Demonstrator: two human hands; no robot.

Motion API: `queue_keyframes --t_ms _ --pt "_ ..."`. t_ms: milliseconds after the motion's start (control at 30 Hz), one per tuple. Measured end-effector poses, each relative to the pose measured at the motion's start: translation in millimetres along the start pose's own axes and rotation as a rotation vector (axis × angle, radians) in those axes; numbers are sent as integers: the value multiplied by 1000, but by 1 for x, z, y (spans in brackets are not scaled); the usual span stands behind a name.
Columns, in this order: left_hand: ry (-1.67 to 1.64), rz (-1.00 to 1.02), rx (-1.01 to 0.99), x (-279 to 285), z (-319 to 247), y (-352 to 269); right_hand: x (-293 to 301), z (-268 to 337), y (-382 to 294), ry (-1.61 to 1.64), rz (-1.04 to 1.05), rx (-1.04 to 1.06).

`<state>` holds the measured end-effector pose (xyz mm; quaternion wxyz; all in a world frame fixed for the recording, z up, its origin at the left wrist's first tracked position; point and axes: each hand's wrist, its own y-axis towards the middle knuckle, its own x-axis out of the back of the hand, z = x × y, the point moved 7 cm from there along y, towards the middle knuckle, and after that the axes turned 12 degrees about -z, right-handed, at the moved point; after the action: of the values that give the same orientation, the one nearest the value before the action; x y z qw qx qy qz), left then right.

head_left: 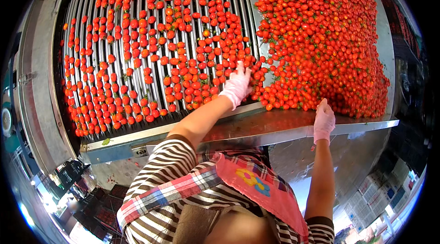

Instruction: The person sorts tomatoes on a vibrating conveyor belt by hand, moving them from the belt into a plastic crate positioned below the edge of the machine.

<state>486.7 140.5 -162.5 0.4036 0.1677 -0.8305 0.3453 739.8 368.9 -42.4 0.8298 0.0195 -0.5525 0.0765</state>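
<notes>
My left hand, in a pale pink glove, reaches over the right edge of the metal roller conveyor. Its fingers are spread among small red tomatoes and touch some of them; none is plainly gripped. My right hand, gloved alike, is at the metal rim of the sorting tray, beside a dense heap of cherry tomatoes. Its fingers point at the heap; whether they hold anything cannot be made out. Tomatoes lie in rows between the rollers, a few of them orange, some with green stems.
A metal side panel bounds the conveyor at the left. The tray's front edge runs close before my body. Dark crates with red contents stand at the lower left, pale stacked crates at the lower right. A green leaf lies on the conveyor frame.
</notes>
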Motion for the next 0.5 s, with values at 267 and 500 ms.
queue_keyframes --t_ms 267,500 --pt "307 -599 -67 92 24 -25 -3 -5 4 -76 16 39" --pt "502 -484 -64 40 69 -9 -10 -8 6 41 88 -32"
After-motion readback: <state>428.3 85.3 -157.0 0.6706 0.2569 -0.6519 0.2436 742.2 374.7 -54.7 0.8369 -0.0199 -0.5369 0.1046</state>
